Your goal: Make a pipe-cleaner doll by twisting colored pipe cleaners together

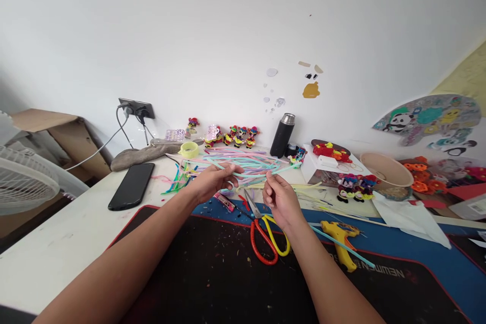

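Note:
A pale mint-green pipe cleaner (250, 175) stretches between my two hands above the table. My left hand (212, 182) pinches it between thumb and fingers, the other fingers curled. At its other side my right hand (283, 200) is closed on it with thumb and forefinger. Behind them lies a pile of pastel pipe cleaners (243, 159) in pink, mint and lilac. Scissors (268, 235) with one red and one yellow handle rest just below, on the dark mat. A yellow glue gun (343, 245) lies to the right, a light-blue pipe cleaner (357, 253) across it.
A phone (131, 186) lies at left, near a fan (28, 179). Along the wall stand several small red-hatted figures (241, 135), a yellow tape roll (189, 150) and a black flask (283, 135). Further right are a white box (326, 167) and a round bowl (387, 169).

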A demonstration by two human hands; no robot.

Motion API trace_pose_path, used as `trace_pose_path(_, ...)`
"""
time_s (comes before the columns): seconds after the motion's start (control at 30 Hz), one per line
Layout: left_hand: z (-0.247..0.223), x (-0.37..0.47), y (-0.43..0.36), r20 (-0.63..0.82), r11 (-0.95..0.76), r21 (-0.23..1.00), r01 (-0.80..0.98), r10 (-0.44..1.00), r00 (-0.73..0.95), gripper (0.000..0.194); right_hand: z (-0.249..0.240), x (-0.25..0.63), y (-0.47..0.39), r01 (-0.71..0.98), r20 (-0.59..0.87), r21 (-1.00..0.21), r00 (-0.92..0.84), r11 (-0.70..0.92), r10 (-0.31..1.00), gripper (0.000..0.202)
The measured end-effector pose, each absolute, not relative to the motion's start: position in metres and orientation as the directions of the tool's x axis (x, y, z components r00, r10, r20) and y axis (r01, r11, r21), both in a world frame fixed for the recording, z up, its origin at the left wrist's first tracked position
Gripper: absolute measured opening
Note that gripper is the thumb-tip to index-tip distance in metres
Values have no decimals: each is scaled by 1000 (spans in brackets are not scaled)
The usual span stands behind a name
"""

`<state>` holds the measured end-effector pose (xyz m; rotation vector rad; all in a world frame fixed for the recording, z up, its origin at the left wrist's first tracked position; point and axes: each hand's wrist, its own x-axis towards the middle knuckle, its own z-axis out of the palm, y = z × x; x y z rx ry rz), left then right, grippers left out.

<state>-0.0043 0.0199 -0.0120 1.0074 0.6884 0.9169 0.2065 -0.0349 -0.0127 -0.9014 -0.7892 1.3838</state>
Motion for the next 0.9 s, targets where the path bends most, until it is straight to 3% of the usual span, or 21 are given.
trace_pose_path(0.17, -15, 5, 12, -77, 268, 911, -312, 857, 510, 40, -13, 202, -38, -452, -73, -890, -8, -69, 997, 44)
trace_pose_path(0.5, -15, 11, 6, -120, 443, 790, -423, 790, 602, 31, -9, 199, -41, -589, -125, -782, -169, -202, 978, 49)
trace_pose_path(0.9, -8, 16, 1, -117, 467, 757, -457, 785, 609, 41, -3, 192, -48, -548, -137, -793, -266, -266, 954, 53)
